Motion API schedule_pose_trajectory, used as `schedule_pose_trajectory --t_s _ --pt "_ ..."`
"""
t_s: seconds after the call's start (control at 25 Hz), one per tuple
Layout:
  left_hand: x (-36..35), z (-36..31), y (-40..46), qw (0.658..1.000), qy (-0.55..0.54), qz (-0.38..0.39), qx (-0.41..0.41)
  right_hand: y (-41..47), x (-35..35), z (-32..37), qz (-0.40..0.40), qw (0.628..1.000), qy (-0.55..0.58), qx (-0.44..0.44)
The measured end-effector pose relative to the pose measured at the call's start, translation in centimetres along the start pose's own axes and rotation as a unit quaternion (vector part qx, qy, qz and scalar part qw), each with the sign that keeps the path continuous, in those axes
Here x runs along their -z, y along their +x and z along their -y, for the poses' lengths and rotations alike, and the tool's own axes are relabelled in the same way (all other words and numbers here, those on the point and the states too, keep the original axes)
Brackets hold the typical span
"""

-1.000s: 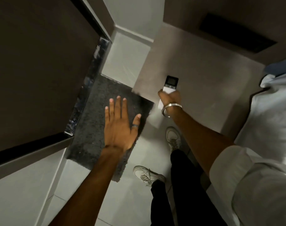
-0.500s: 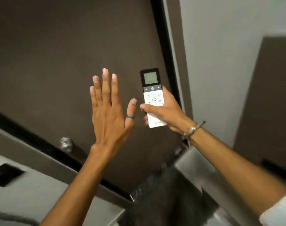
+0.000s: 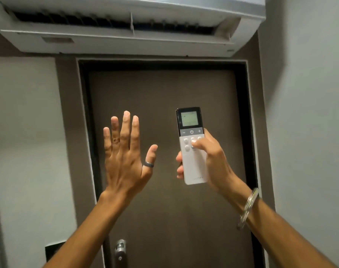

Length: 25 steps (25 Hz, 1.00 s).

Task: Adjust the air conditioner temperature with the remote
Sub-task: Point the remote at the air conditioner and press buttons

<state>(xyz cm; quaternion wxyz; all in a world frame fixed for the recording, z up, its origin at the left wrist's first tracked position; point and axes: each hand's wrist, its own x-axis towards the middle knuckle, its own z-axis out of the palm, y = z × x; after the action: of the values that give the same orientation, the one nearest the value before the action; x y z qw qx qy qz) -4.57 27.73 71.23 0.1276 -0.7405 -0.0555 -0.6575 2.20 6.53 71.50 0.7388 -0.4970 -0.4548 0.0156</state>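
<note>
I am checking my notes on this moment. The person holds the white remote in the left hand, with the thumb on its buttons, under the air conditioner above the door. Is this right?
Not quite: the head view shows the remote in the right hand, not the left. The left hand is open and empty. The rest holds: the thumb rests on the buttons, beneath the air conditioner mounted above the door.

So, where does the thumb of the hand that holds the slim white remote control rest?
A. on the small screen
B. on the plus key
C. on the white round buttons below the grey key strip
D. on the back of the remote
C: the right hand grips the slim white remote control, and its thumb lies across the white round buttons beneath the grey key strip.
</note>
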Motion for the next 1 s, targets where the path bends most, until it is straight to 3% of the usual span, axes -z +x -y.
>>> schedule_pose_trajectory --t_s 1.0 --pt "2.9 -0.4 1.3 1.000 0.004 -0.010 -0.004 -1.0 -1.9 3.9 -0.052 0.998 -0.012 0.028"
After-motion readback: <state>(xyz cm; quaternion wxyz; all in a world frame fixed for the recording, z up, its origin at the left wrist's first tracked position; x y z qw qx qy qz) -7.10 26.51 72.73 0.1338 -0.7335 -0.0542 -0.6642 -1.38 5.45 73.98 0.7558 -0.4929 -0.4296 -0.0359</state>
